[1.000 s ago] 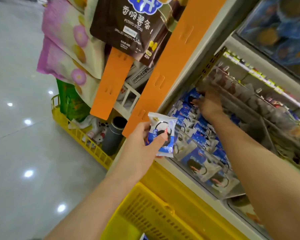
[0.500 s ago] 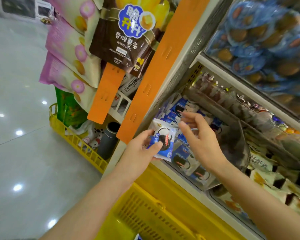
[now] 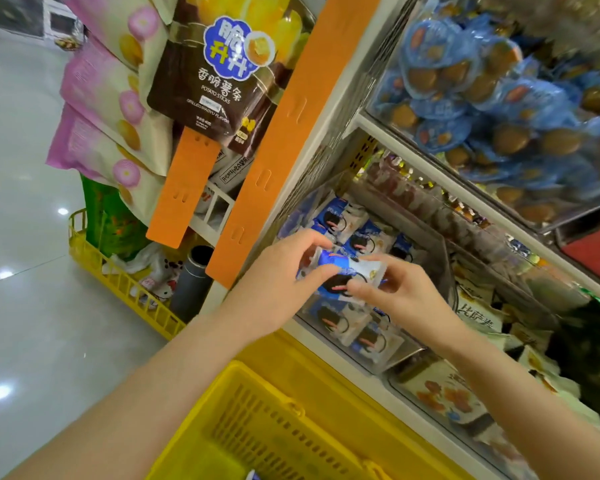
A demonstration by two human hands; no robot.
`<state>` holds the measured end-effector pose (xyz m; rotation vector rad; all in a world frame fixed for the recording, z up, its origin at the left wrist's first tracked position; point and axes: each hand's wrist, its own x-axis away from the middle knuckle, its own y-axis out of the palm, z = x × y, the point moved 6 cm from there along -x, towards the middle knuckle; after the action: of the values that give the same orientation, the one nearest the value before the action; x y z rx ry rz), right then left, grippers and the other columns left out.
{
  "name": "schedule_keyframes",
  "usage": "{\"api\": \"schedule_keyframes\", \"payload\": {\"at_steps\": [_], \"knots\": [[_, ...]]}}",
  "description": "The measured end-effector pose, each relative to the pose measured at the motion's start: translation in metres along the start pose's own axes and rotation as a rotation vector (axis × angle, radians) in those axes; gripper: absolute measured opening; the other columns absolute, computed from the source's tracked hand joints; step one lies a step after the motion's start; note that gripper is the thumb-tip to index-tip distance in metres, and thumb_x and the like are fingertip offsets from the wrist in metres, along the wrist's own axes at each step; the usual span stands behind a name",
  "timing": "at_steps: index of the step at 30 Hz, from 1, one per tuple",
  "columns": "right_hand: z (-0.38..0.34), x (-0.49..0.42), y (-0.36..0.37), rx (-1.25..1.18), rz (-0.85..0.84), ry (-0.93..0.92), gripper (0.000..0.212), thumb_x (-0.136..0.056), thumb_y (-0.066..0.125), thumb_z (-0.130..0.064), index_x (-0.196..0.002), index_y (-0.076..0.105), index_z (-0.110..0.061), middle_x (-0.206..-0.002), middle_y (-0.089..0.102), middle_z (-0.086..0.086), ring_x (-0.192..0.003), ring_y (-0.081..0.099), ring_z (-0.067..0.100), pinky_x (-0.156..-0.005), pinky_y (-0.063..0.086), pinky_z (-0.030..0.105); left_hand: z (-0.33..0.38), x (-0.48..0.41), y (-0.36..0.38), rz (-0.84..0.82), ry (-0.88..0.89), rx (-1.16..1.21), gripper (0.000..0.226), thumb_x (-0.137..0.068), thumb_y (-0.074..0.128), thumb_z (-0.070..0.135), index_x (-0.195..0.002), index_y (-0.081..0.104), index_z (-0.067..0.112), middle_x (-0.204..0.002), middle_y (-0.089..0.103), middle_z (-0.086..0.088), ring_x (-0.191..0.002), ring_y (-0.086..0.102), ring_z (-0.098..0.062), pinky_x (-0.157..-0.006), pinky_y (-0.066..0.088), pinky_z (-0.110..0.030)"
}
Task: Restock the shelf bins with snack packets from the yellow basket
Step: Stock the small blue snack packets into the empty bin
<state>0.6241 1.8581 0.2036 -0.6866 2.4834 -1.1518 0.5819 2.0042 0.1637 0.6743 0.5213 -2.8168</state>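
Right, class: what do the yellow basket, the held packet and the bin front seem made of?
Basket: moulded matte plastic, by its slotted walls. Packet: glossy plastic film, probably; it shines and creases. Bin front: clear rigid plastic, seemingly; packets show through.

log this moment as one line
left hand: pinches snack packet | right hand: pinches same packet | packet: in front of shelf bin, not yet in | yellow basket: below hands
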Motion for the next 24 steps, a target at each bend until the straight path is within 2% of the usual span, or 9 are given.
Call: {"api": "schedule_keyframes", "payload": {"at_steps": [3,6,9,11,13,15,17,21,24], "knots": [[0.032,-0.014,-0.027,0.003,0.163,0.143,0.024,-0.075,0.066,-0.048,-0.094,0.064,-0.032,-0.087,0.07,0.001,-0.083,0.065,0.02,-0.075,0.052,0.033,-0.005,-0.015,0.007,-0.051,0.065,-0.243,0.029,-0.096,0.045,0.028,-0.124,0.048,0.022,-0.118,0.055,0.007,-0.108,0.048,-0.006,-0.093,0.041,-0.026],[0.059,-0.04,-0.045,0.046,0.314,0.267,0.029,-0.081,0.066,-0.043,-0.097,0.063,-0.018,-0.087,0.069,0.011,-0.085,0.065,0.03,-0.081,0.051,0.045,-0.017,-0.017,0.017,-0.105,0.138,-0.447,0.029,-0.097,0.039,0.031,-0.124,0.049,0.022,-0.122,0.054,0.007,-0.113,0.044,-0.009,-0.099,0.028,-0.026],[0.071,-0.074,-0.044,0.105,0.367,0.308,0.03,-0.082,0.067,-0.039,-0.078,0.059,-0.011,-0.071,0.063,0.007,-0.066,0.06,0.021,-0.064,0.053,0.033,-0.026,-0.017,0.023,-0.119,0.195,-0.536,0.026,-0.098,0.036,0.031,-0.114,0.055,0.025,-0.112,0.057,0.011,-0.106,0.043,-0.005,-0.098,0.02,-0.021],[0.071,-0.099,-0.035,0.159,0.376,0.291,0.035,-0.084,0.066,-0.036,-0.062,0.052,-0.014,-0.056,0.053,0.003,-0.047,0.048,0.013,-0.04,0.039,0.014,-0.03,-0.018,0.021,-0.102,0.201,-0.544,0.027,-0.098,0.036,0.031,-0.11,0.058,0.025,-0.108,0.059,0.011,-0.105,0.045,-0.006,-0.097,0.018,-0.019],[0.068,-0.122,-0.024,0.189,0.383,0.267,0.036,-0.086,0.067,-0.032,-0.059,0.052,-0.014,-0.051,0.048,0.003,-0.043,0.04,0.011,-0.033,0.028,0.011,-0.032,-0.02,0.02,-0.099,0.202,-0.542,0.029,-0.096,0.034,0.034,-0.106,0.06,0.026,-0.105,0.06,0.012,-0.104,0.047,-0.006,-0.096,0.019,-0.019],[0.069,-0.138,-0.01,0.199,0.347,0.289,0.028,-0.086,0.066,-0.033,-0.084,0.065,-0.004,-0.064,0.059,0.013,-0.049,0.048,0.017,-0.044,0.038,0.021,-0.034,-0.02,0.02,-0.099,0.205,-0.54,0.029,-0.096,0.033,0.035,-0.104,0.06,0.026,-0.102,0.06,0.012,-0.102,0.047,-0.007,-0.096,0.02,-0.02],[0.074,-0.147,0.001,0.229,0.315,0.33,0.044,-0.086,0.065,-0.034,-0.109,0.061,0.004,-0.085,0.066,0.022,-0.069,0.062,0.029,-0.06,0.048,0.034,-0.035,-0.02,0.021,-0.098,0.211,-0.541,0.026,-0.097,0.035,0.033,-0.102,0.059,0.025,-0.1,0.06,0.011,-0.102,0.046,-0.009,-0.096,0.019,-0.021],[0.081,-0.152,0.005,0.283,0.343,0.342,0.047,-0.086,0.065,-0.035,-0.11,0.06,0.004,-0.092,0.066,0.021,-0.093,0.064,0.034,-0.071,0.049,0.035,-0.036,-0.021,0.021,-0.091,0.214,-0.546,0.025,-0.098,0.036,0.032,-0.102,0.059,0.023,-0.1,0.06,0.01,-0.102,0.046,-0.01,-0.097,0.018,-0.021],[0.081,-0.151,0.003,0.319,0.349,0.34,0.052,-0.087,0.064,-0.038,-0.125,0.051,-0.004,-0.112,0.063,0.017,-0.103,0.06,0.03,-0.08,0.046,0.033,-0.037,-0.021,0.021,-0.082,0.212,-0.549,0.025,-0.098,0.036,0.032,-0.103,0.059,0.024,-0.101,0.06,0.01,-0.103,0.047,-0.01,-0.097,0.018,-0.022]]}}
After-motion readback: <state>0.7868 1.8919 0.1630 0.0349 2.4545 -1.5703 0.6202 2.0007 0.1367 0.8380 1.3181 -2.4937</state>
